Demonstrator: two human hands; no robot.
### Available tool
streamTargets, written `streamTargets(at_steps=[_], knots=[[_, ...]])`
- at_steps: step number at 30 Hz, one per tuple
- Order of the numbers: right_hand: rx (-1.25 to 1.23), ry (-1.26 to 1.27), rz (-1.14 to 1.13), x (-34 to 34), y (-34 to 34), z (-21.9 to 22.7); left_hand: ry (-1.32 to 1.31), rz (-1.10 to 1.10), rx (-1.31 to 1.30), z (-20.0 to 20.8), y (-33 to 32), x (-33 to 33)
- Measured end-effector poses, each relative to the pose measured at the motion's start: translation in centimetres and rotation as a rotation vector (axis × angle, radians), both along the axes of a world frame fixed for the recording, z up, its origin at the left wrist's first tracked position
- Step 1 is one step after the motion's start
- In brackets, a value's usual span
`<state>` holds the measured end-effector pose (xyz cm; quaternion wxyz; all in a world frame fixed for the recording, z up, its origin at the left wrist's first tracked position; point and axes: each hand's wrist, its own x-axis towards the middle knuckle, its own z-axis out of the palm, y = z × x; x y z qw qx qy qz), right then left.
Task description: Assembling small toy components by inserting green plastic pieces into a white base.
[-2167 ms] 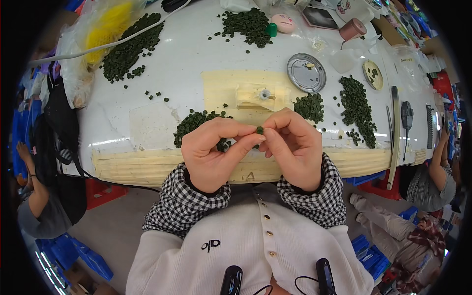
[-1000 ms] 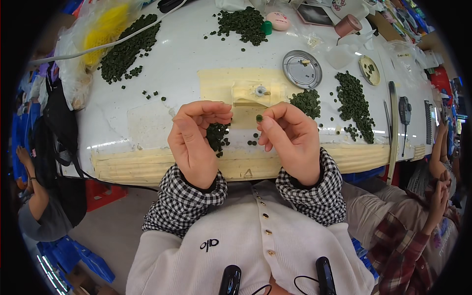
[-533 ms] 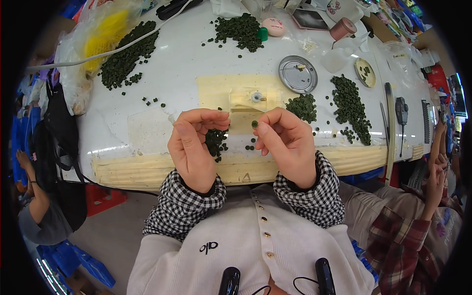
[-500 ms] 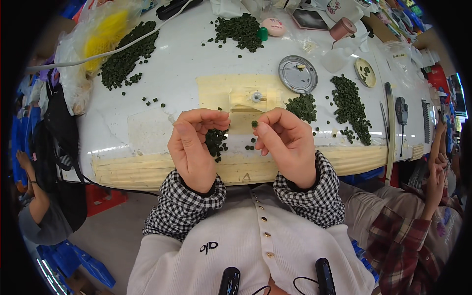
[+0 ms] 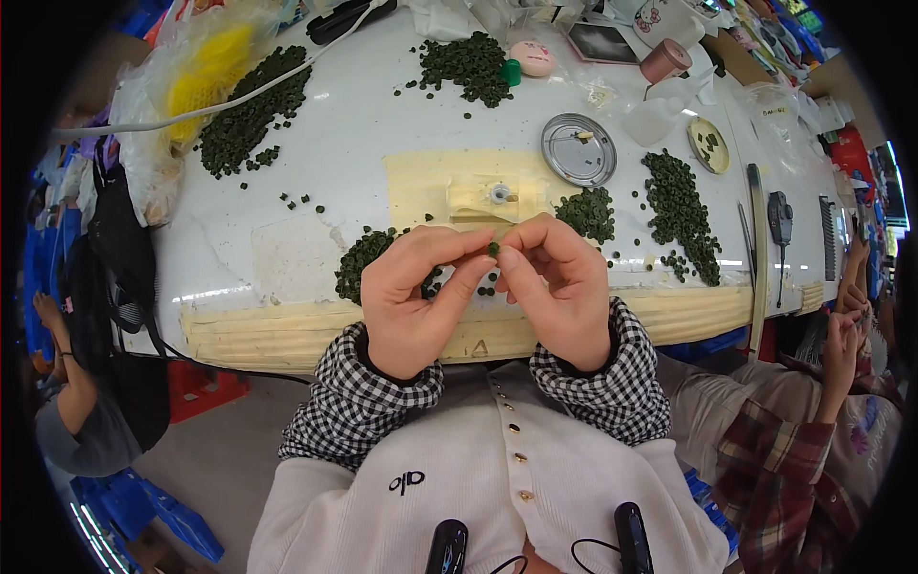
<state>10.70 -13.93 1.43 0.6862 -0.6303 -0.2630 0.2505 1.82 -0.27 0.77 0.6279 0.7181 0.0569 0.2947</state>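
Note:
A small round dark green piece (image 5: 493, 250) sits between the fingertips of both my hands, over the near edge of the table. My right hand (image 5: 559, 287) pinches it between thumb and forefinger. From the other side, the thumb and forefinger of my left hand (image 5: 416, 297) close on it. Beside my left hand is a heap of similar green pieces (image 5: 359, 263), partly covered by it. A smaller heap (image 5: 586, 212) lies just beyond my right hand. Ahead of my fingertips, a clear block-like fixture (image 5: 469, 199) with a small metal centre stands on yellowish tape (image 5: 416, 182).
More green heaps lie at far left (image 5: 253, 110), far middle (image 5: 464, 67) and right (image 5: 681, 210). A round metal lid (image 5: 579, 148), a shallow yellowish dish (image 5: 709, 145) and a grey-black tool (image 5: 781, 225) are to the right. A white cable (image 5: 215, 107) crosses the far left. People sit on both sides.
My left hand has come in from the left, its fingers going from spread to pinched at the green piece. The heap beside it shows more now. My right hand has barely moved.

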Motion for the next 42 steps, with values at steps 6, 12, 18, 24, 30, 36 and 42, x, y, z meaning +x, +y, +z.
streamTargets(at_steps=[6, 12, 18, 24, 30, 36, 42], knots=[[0.011, 0.089, 0.037, 0.1, -0.2, 0.4, 0.010, 0.000, 0.014, 0.0, -0.1, 0.0], [0.007, 0.100, 0.042, 0.2, -0.3, 0.4, 0.026, -0.013, 0.046, -0.1, 0.1, 0.1], [0.011, 0.074, 0.016, 0.1, -0.3, 0.4, 0.057, 0.030, -0.070, -0.1, -0.3, -0.1], [0.030, 0.026, 0.019, 0.0, -0.2, 0.6, 0.057, 0.024, -0.071, -0.1, -0.1, -0.2], [0.094, -0.009, -0.097, 0.1, -0.5, 0.7, 0.112, 0.087, 0.034, 0.6, -0.2, -0.3], [0.144, -0.246, -0.125, 0.5, -0.6, -0.1, 0.038, 0.088, 0.371, 0.7, -0.1, 0.3], [0.159, -0.438, -0.057, 0.5, -0.2, 0.1, 0.052, 0.048, 0.237, 0.0, -0.2, -0.1]])
